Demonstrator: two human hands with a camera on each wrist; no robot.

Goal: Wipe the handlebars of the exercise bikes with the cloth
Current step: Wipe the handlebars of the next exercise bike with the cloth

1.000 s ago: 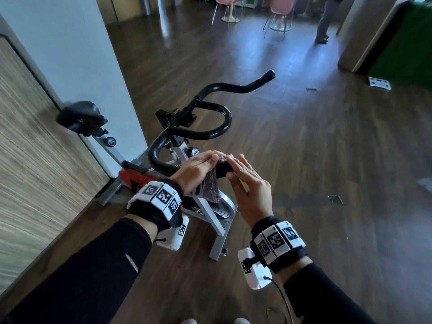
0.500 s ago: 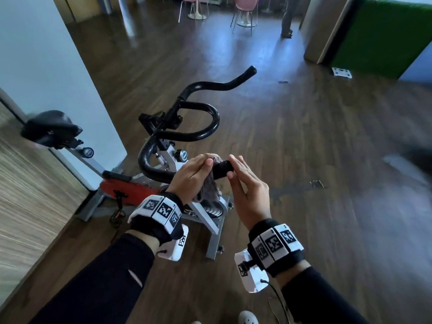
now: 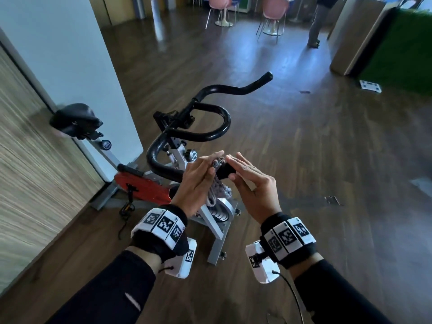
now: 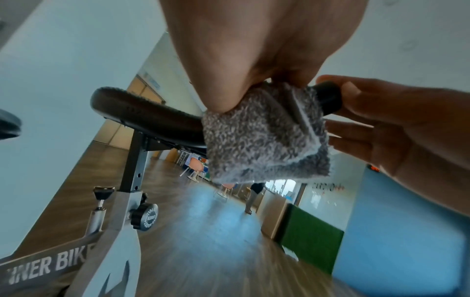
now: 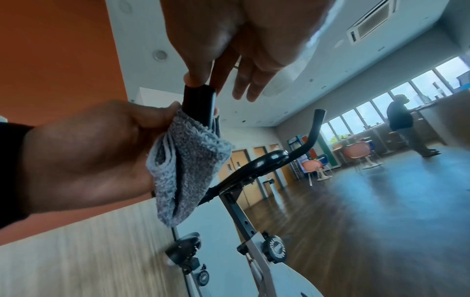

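the left hand (image 3: pixel 196 181) has the grey cloth (image 4: pixel 264 136) wrapped and gripped round the near end of the handlebars (image 3: pixel 163 148), so the wiping looks under way at that tip. the right hand (image 3: pixel 252 183) is nearly flat, fingers straight, thumb and fingertips steadying the bare end cap (image 4: pixel 328 98). next, i'd guess, the cloth slides back along the bar toward the bend. beyond, the far grip (image 3: pixel 257 84) waits over open wood floor (image 3: pixel 327 148); the wall (image 3: pixel 70 66) crowds the left.

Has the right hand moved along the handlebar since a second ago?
No. The right hand stays at the near handlebar end, fingertips beside the cloth, though its thumb now sits lower on the end.
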